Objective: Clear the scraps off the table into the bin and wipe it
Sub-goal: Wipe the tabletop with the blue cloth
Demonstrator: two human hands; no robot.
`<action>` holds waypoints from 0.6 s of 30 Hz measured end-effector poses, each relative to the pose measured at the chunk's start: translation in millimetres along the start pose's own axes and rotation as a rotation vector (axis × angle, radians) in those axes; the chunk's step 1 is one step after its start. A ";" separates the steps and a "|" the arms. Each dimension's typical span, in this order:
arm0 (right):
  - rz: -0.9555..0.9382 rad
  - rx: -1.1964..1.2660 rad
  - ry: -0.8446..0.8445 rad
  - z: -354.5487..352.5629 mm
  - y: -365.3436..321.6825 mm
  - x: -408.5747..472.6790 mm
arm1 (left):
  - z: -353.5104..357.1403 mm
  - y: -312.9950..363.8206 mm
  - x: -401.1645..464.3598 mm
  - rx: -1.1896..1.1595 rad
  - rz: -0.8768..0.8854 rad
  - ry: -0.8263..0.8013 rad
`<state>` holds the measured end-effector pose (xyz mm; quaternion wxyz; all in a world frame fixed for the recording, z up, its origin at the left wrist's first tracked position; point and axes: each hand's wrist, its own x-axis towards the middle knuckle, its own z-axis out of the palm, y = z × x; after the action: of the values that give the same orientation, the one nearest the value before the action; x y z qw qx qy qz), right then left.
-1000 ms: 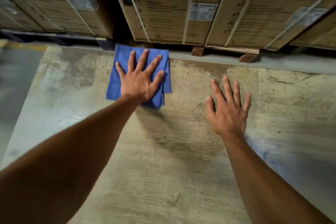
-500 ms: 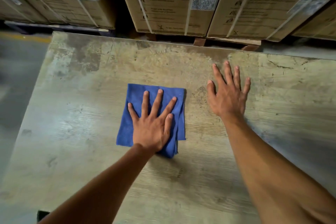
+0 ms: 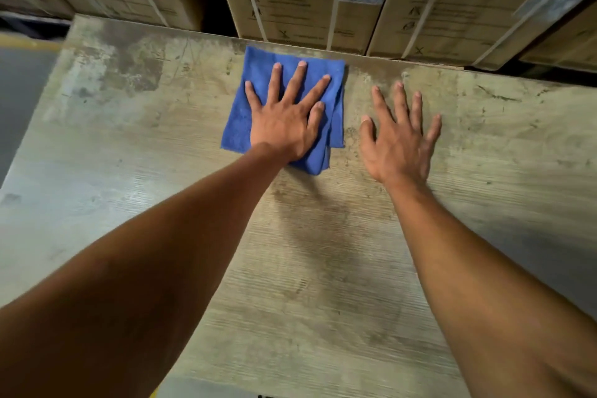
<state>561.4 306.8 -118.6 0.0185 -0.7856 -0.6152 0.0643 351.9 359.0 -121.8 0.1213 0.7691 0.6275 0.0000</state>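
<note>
My left hand [image 3: 284, 126] presses the folded blue cloth [image 3: 258, 74] flat, fingers spread straight across it. My right hand [image 3: 399, 145] lies open on the table [image 3: 129, 139] just beside the cloth.

The middle of the blue cloth [image 3: 258, 87] is covered by the left hand [image 3: 284, 126], and the counter [image 3: 323, 284] beneath both is hidden. The counter surface under the right hand [image 3: 399, 145] and under both forearms is likewise concealed. The counter's near edge and its right side are cut off by the picture's borders. The cardboard boxes [image 3: 297, 0] beyond the far edge are cropped at the top, and their printed text and labels are too blurred to be read. A dark object at the bottom border cannot be identified.
</note>
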 end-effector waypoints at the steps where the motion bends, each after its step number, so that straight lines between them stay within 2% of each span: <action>1: -0.005 -0.001 0.000 -0.4 0.0 -0.8 | 2.8 2.7 -14.5 -0.004 -0.006 0.007; 6: -0.051 0.059 -0.009 -9.4 7.0 -6.9 | 25.9 53.3 -135.5 -0.043 -0.043 -0.019; 10: -0.181 0.102 -0.036 -16.5 43.2 -25.2 | 45.1 116.8 -196.2 -0.064 -0.058 -0.081; 15: 0.017 0.023 -0.018 -23.7 127.8 -31.8 | 42.9 147.0 -139.4 -0.065 -0.040 -0.084; 18: 0.035 -0.015 -0.031 -20.0 150.4 -24.2 | 34.9 154.5 -69.8 -0.069 -0.066 -0.060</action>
<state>703.1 247.9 -113.1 0.0019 -0.7952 -0.6021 0.0723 491.6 256.8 -116.2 0.1667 0.7430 0.6482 -0.0055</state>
